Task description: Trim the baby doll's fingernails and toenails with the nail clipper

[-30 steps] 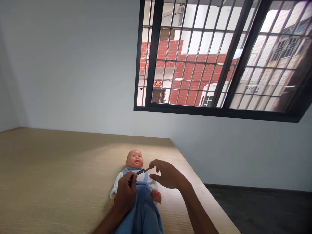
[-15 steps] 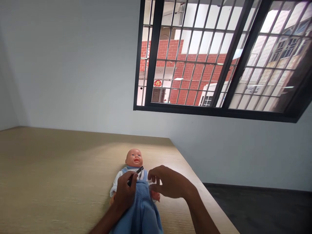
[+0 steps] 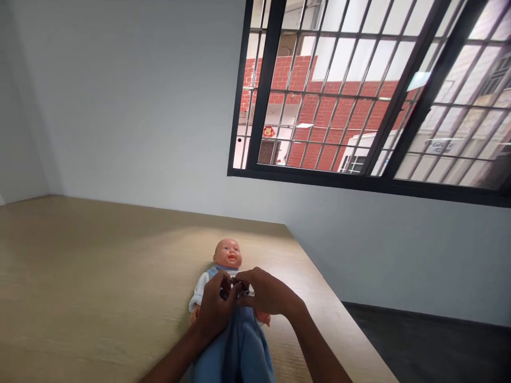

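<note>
A baby doll (image 3: 228, 253) in a white top and blue overalls lies on its back on the wooden table (image 3: 120, 276). Over the doll's chest, my left hand (image 3: 216, 300) is closed around small dark nail clippers (image 3: 235, 282) with a shiny metal part. My right hand (image 3: 268, 291) meets it from the right, thumb and fingertips bent in and closed at the clippers. Fingers cover most of the tool, so its exact shape is partly hidden. One doll hand shows below my right hand, and the other pokes out left of my left wrist.
The table's right edge (image 3: 339, 298) runs diagonally past my right forearm, with a dark floor (image 3: 431, 340) beyond it. Behind the table stands a pale wall (image 3: 139, 117) with a barred, black-framed window (image 3: 311, 173) at upper right.
My right hand has moved left and closed its fingers at the nail clippers, where it was apart before. The view has shifted slightly, so the doll sits a little farther right.
</note>
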